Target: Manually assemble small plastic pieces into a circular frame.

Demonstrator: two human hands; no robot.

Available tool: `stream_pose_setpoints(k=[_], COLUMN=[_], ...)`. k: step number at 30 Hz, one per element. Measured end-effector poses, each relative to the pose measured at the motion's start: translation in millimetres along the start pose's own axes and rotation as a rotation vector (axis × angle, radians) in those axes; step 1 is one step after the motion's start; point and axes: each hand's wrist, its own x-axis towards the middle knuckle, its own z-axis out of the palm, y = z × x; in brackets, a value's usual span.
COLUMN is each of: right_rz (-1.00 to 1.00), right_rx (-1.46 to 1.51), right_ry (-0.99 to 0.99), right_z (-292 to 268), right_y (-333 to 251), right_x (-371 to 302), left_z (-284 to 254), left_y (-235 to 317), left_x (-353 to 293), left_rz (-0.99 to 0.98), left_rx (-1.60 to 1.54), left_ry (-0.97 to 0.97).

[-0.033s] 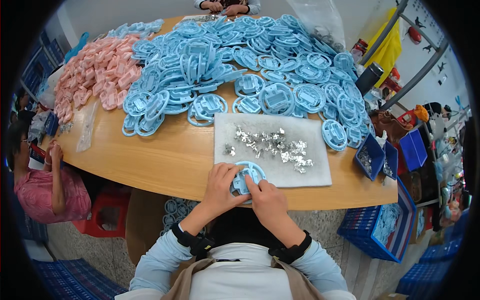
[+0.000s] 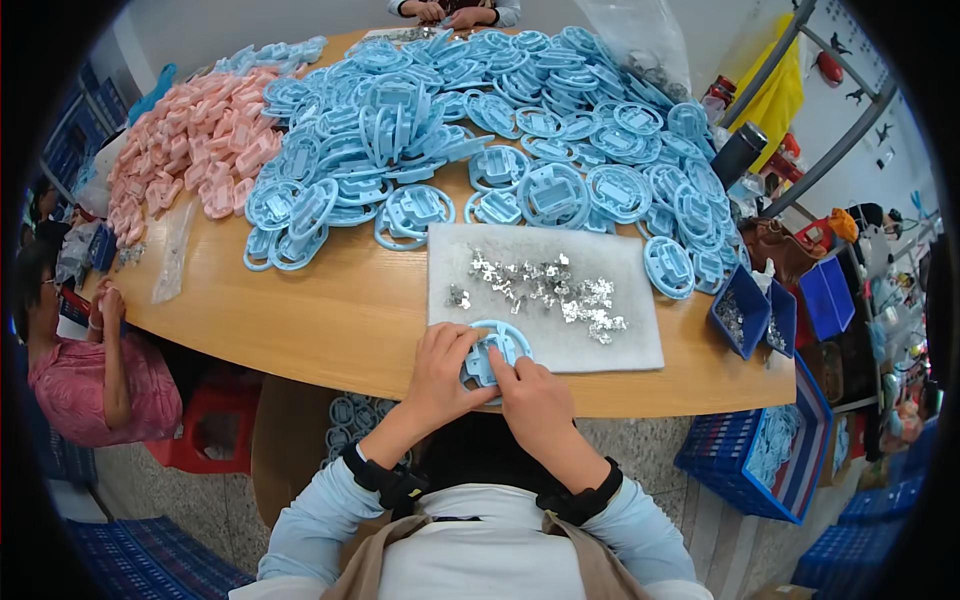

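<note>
At the table's near edge I hold a round light-blue plastic part (image 2: 513, 341) with a ring-shaped rim and a moulded centre. My left hand (image 2: 440, 368) grips its left side, fingers over the rim and thumb along the near edge. My right hand (image 2: 537, 402) is on its near right side, with a finger pressed onto the centre. My fingers hide much of the part, and whether a small piece lies under them cannot be seen. Just beyond is a white foam pad (image 2: 445, 335), scattered with small shiny metal pieces (image 2: 540, 285).
A large heap of similar blue parts (image 2: 400, 120) covers the far table, beside pink plastic pieces (image 2: 200, 145). Blue bins (image 2: 741, 312) of small parts stand at the right edge, above a blue crate (image 2: 720, 470). One person (image 2: 100, 385) sits at left; another's hands (image 2: 450, 14) show opposite.
</note>
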Motion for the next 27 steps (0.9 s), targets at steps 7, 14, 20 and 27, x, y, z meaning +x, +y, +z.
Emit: stream_pose_setpoints(k=[7,14,20,27], right_rz=[-0.038,0.432,0.43,0.387], right_rx=[0.006,1.218,1.305,1.283], right_ry=[-0.103,0.013,0.081,0.02], right_z=[-9,-5,-20,-17], right_y=[5,37,27,34], right_x=[3,-16,-18,-22], left_z=[0,-23,-29,-40], left_y=[-1,43,40,28], left_x=[4,-8,-18,-9], left_rz=[0.041,0.053,-0.791,-0.964], left_rx=[-0.018,-0.202,-1.27,-1.275], left_ry=[0.032,0.081,-0.145,-0.431])
